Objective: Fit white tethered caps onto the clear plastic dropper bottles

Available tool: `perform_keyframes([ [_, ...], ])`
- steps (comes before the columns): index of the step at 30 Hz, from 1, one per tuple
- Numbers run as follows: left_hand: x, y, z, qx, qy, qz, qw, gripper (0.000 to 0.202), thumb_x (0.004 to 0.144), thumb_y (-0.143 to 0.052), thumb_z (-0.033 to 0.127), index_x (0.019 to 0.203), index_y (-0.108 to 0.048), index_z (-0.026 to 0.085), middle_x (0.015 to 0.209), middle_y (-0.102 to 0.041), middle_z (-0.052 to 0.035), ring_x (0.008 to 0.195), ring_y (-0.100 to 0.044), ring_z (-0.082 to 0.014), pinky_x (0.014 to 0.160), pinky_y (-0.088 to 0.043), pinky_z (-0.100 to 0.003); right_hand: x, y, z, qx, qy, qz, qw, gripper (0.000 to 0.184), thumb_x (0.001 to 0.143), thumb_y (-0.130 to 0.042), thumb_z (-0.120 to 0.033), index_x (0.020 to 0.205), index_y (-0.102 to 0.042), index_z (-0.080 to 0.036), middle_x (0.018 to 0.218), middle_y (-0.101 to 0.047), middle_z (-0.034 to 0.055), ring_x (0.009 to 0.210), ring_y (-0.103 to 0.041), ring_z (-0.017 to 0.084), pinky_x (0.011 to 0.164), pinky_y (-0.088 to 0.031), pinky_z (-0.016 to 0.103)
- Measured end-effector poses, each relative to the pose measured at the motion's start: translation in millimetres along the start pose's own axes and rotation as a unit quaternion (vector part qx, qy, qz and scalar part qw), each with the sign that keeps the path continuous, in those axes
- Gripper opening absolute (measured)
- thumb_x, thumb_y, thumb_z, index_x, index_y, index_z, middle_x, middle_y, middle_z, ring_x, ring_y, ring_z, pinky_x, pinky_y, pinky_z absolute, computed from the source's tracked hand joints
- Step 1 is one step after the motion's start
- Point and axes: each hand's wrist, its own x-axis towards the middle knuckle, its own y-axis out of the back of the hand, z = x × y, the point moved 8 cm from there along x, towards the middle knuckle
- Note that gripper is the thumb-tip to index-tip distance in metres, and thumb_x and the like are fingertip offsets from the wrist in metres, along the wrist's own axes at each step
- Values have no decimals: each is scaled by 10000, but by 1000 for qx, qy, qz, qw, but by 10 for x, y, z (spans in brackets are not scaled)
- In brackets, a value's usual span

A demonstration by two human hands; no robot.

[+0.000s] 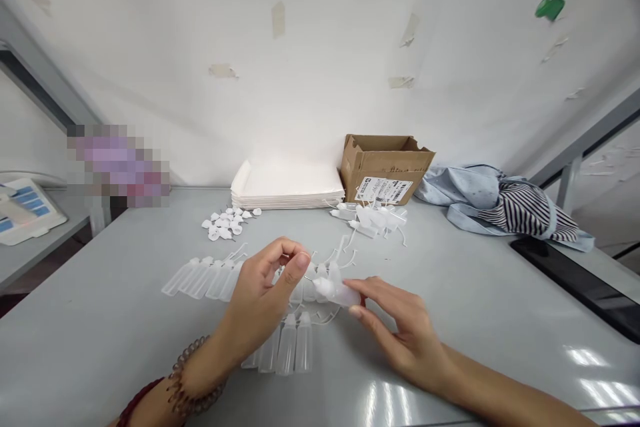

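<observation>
My left hand (pixel 263 300) is raised over the grey table (pixel 100 320), thumb and fingers pinched together near a small white cap; what it pinches is too small to name. My right hand (pixel 400 333) grips a small translucent dropper bottle (pixel 340 292) by its body, the neck pointing at the left hand. Beneath the hands lie rows of similar empty bottles (pixel 205 278) and more bottles (pixel 287 347). A cluster of white caps (pixel 225 223) lies farther back on the left.
A stack of white sheets (pixel 287 185) and an open cardboard box (pixel 383 167) stand at the back. More bottles with caps (pixel 373 219) lie before the box. Crumpled clothing (pixel 505 203) and a black flat object (pixel 580 280) sit at right.
</observation>
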Motion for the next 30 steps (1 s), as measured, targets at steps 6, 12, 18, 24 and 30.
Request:
perform_keyframes([
  [6,-15,-198,-82,-33,35,-132,990,491,881,-363,517,597,-570,174,530,-482,2,537,-450,-132,513,-356,-239,-67,79,-241,-229,167,96,954,431,798,-542,-21,1219,-515,-110,882,-668,142,704,-583,200,564,-479,332],
  [12,-38,-264,-70,-35,54,-156,986,454,860,-426,484,541,-535,179,487,-465,13,488,-446,-120,490,-371,-224,-77,38,-279,-283,202,77,934,446,799,-547,-44,1238,-498,-102,866,-677,133,696,-597,202,544,-472,320],
  [18,-26,-313,-61,-53,54,-178,981,435,845,-486,425,486,-458,180,495,-446,21,546,-486,-126,561,-400,-213,-77,18,-337,-289,223,67,929,392,784,-564,-29,1174,-531,-61,837,-671,152,646,-567,194,544,-427,333],
  [24,-38,-338,-85,-80,70,-205,973,265,829,-536,355,645,-582,170,595,-524,13,587,-470,-126,571,-385,-224,-53,54,-324,-277,209,77,935,343,778,-562,-8,1119,-549,-49,821,-663,165,652,-533,192,564,-405,342],
  [30,-68,-362,-81,-92,56,-214,971,212,838,-553,363,805,-633,169,691,-550,4,642,-481,-126,589,-392,-219,-36,110,-224,-209,176,80,959,371,788,-540,16,1144,-546,-90,870,-658,154,678,-526,186,580,-408,340],
])
